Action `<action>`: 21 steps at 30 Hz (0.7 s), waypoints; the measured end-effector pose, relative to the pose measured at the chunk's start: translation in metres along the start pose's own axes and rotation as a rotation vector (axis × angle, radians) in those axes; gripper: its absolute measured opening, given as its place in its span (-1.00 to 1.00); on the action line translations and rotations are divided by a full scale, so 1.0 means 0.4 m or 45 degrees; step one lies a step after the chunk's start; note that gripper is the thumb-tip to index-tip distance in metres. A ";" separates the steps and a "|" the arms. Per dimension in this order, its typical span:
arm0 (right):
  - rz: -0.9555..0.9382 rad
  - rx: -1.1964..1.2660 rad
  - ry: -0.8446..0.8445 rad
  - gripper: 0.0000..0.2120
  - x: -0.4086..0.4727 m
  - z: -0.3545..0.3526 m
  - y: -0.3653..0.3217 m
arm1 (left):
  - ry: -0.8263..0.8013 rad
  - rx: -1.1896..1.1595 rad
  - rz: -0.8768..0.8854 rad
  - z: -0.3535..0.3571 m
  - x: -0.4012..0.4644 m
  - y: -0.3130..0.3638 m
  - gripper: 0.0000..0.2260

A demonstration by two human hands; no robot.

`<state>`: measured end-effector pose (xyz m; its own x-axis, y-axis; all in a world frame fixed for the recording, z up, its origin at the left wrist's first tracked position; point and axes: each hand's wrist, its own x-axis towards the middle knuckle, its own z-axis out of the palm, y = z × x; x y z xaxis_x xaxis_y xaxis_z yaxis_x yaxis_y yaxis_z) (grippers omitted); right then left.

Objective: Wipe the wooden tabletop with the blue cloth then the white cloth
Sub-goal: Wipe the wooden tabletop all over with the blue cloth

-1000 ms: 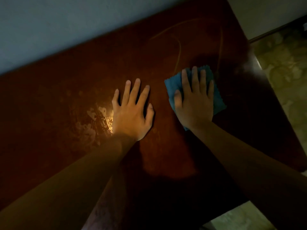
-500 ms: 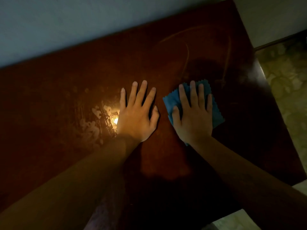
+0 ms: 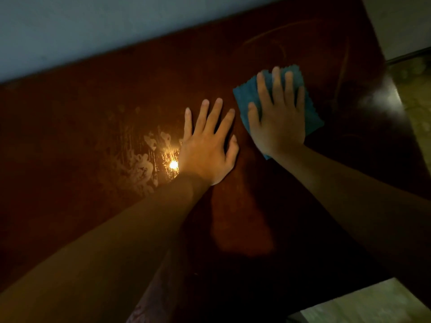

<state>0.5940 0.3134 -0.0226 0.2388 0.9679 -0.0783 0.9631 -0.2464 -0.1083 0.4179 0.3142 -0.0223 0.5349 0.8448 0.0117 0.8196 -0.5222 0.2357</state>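
Blue and slightly fuzzy-looking, the cloth [image 3: 246, 95] lies flat on the wooden tabletop [image 3: 233, 66] under my right hand [image 3: 278, 120]. Its far edge and right edge are cut in small zigzag teeth, and it spreads out roughly square, with one corner poking out past my wrist on the near side and another showing to the right of my palm. My right hand presses down on it with the fingers straight and a little spread, thumb out to the left; nothing is curled around the fabric. My left hand [image 3: 207, 148] rests flat on the bare wood just beside it, fingers straight and fanned, not touching the cloth. The tabletop is a dark reddish brown with a dull shine. Left of my left hand, pale smeary patches [image 3: 140, 164] mark the surface, and a small bright glint of light [image 3: 173, 164] sits close to my wrist. Faint curved streaks [image 3: 282, 46] show on the wood beyond the cloth, toward the pale wall [image 3: 93, 26] that the table's far edge runs along. Patterned floor [image 3: 417, 101] shows past the right end.
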 end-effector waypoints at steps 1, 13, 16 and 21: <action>-0.053 -0.005 -0.004 -0.37 -0.030 0.002 -0.004 | -0.006 0.002 -0.002 -0.001 0.001 -0.001 -0.50; -0.223 -0.046 -0.011 -0.42 -0.063 0.008 -0.011 | -0.017 -0.011 0.005 0.008 0.003 -0.007 -0.50; -0.195 -0.058 -0.042 -0.39 0.012 -0.002 -0.018 | -0.004 -0.013 0.001 0.009 0.003 -0.005 -0.51; -0.098 -0.066 -0.029 -0.36 0.204 -0.015 -0.039 | 0.002 -0.028 -0.013 0.008 0.003 -0.001 -0.50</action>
<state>0.5992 0.3964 -0.0213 0.1617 0.9823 -0.0940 0.9837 -0.1680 -0.0637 0.4187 0.3151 -0.0254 0.5264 0.8502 0.0111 0.8201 -0.5111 0.2573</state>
